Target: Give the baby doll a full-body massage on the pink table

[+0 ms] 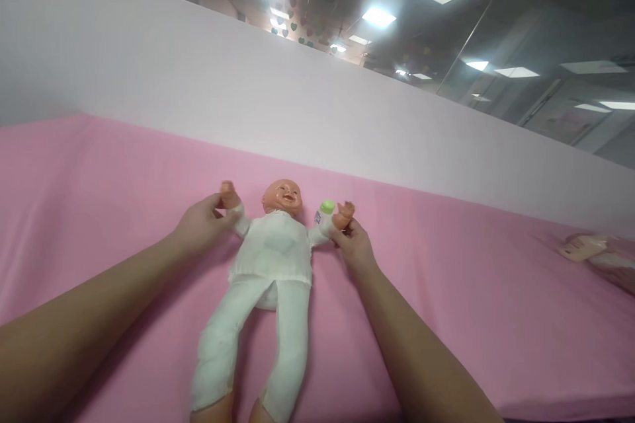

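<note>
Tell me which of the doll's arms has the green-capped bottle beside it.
The doll's arm held by the right hand; the green-capped bottle lies beside it.

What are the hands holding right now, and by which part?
Both hold the baby doll by its wrists: left hand at one doll wrist, right hand at the other, beside a green-capped bottle.

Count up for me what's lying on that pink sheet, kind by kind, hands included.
Baby doll in white clothes: 1
Small bottle with green cap, by the doll's arm: 1
Pale packet at the far right edge: 1
Hands, the left hand and right hand, each holding a doll wrist: 2
Total: 5
</note>
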Demonstrator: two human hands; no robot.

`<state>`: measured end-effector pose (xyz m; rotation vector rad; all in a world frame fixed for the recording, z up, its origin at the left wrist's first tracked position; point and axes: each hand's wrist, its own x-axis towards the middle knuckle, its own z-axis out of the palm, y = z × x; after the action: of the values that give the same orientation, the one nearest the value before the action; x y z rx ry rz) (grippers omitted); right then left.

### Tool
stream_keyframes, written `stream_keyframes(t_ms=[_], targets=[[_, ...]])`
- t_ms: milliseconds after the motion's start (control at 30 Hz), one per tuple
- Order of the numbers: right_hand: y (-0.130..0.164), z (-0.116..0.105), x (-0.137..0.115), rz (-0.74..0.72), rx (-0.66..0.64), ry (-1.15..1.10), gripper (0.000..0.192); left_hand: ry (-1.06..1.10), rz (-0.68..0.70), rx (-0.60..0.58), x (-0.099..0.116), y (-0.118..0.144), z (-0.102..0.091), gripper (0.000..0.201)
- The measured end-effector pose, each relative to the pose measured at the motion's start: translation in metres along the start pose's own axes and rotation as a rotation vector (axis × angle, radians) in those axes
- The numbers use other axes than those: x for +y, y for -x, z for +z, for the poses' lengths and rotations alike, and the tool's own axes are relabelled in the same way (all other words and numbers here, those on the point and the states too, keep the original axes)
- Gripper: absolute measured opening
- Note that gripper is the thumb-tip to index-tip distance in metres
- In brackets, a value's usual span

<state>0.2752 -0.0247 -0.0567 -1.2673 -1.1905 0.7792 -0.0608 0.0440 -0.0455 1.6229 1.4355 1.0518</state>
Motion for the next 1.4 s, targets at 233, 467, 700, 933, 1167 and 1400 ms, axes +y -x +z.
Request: stream_keyframes(t_ms=[233, 467, 700, 933, 1167, 1400], targets=[[-0.026, -0.025, 0.026, 0.342, 0.170, -0.239, 0.031, 0.358, -0.373, 0.010, -0.025, -0.031, -0.004, 0.029], [-0.020, -0.024, 0.022, 0.351, 0.120, -0.174, 0.032, 0.391, -0.318, -0.018, -0.020, -0.027, -0.006, 0.034], [0.012, 0.012, -0.015, -0.079, -0.052, 0.032, 0.040, 0.276, 0.016, -0.112, 0.011, 0.008, 0.006, 0.023], [0.039, 0.031, -0.031, -0.354, -0.485, 0.456, 0.046, -0.314, 0.512, -0.519, 0.031, 0.028, 0.007, 0.047], [0.034, 0.031, -0.029, -0.311, -0.391, 0.362, 0.042, -0.228, 0.372, -0.377, 0.022, 0.024, 0.010, 0.044], [-0.006, -0.008, -0.001, 0.050, 0.038, -0.081, 0.049, 0.190, -0.111, -0.007, -0.007, -0.011, -0.007, 0.029]])
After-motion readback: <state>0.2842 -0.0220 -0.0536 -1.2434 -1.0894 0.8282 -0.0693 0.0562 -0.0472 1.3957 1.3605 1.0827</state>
